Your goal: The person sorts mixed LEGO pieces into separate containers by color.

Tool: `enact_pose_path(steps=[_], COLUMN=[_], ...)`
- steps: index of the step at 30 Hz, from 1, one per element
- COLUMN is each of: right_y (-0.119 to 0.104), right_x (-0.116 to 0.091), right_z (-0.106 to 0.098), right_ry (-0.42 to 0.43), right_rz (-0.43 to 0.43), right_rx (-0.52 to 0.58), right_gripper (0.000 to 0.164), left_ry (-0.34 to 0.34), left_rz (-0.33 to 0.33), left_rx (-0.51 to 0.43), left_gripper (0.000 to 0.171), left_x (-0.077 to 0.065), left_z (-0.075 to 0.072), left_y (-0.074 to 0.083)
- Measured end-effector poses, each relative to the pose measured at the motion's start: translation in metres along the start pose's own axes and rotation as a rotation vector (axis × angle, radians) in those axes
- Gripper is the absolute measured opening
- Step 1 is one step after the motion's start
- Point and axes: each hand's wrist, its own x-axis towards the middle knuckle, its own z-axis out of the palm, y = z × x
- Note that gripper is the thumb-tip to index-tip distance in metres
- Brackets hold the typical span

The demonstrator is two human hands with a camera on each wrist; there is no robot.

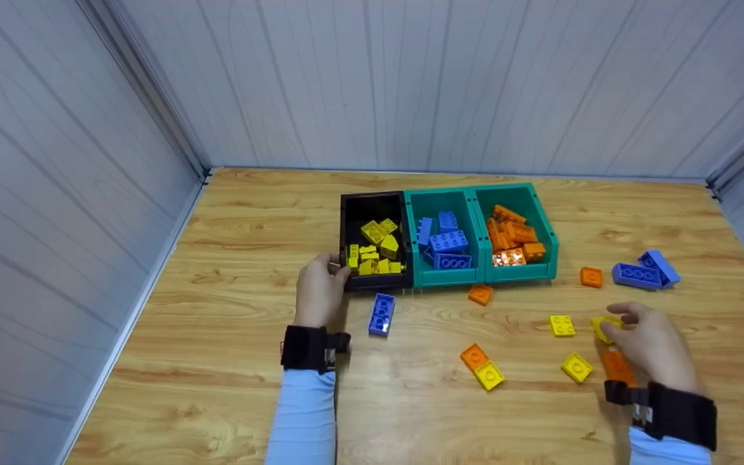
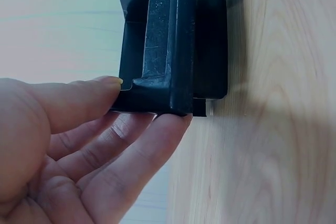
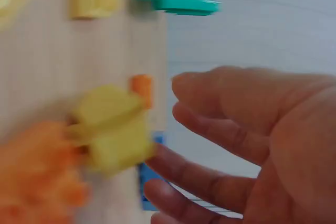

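My left hand (image 1: pixel 321 290) pinches the front left corner of a black bin (image 1: pixel 378 282) between thumb and fingers. In the left wrist view the thumb (image 2: pixel 86 100) lies on top of the bin's edge (image 2: pixel 181 40) and the fingers are beneath. Several yellow bricks (image 1: pixel 372 232) lie in that bin. My right hand (image 1: pixel 659 342) hovers at a yellow brick (image 1: pixel 603 328), its thumb and fingers apart with nothing between them. The right wrist view shows this yellow brick (image 3: pixel 115 129) just past the fingertips, slightly blurred. An orange brick (image 1: pixel 617 368) lies partly beneath the right hand.
Right of the black bin stand two joined green bins, one with blue bricks (image 1: pixel 448 241), the other with orange bricks (image 1: pixel 514 232). Loose on the table are a blue brick (image 1: pixel 382 314), two more blue bricks (image 1: pixel 637 276) at right, and several orange and yellow bricks (image 1: pixel 577 367). Walls enclose the table.
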Motion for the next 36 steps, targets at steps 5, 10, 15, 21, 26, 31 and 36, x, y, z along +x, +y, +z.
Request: enact_pose_path(steps=[5,10,15,21,26,31,36], right_y=[0.004,0.006,0.003,-0.009,-0.028,-0.061,-0.093], right_x=[0.005,0.005,0.005,-0.002,-0.012,-0.022,-0.03], right_z=[0.011,0.014,0.016,0.016,0.02,0.036,0.057], right_ry=[-0.025,-0.041,-0.008,0.073,0.183,0.284,0.312], right_rz=[0.039,0.067,0.028,-0.047,-0.167,-0.338,-0.507], right_rx=[-0.012,-0.007,-0.018,-0.003,0.046,0.086,0.095], right_gripper=[0.054,0.051,0.049,0.049,0.044,0.032,0.027], left_ry=[0.005,-0.002,-0.006,-0.019,-0.017,-0.001,0.0], left_rz=[-0.008,0.006,0.003,-0.007,-0.005,0.007,0.024], left_rx=[-0.001,-0.006,-0.006,-0.014,-0.015,-0.01,-0.015], left_gripper=[0.017,0.016,0.017,0.017,0.018,0.016,0.016], left_x=[-0.001,-0.001,-0.002,-0.002,-0.001,0.0,0.0], left_z=[-0.001,0.001,0.001,0.001,0.0,0.0,0.001], left_y=[-0.006,-0.008,-0.007,-0.006,-0.005,-0.004,-0.002])
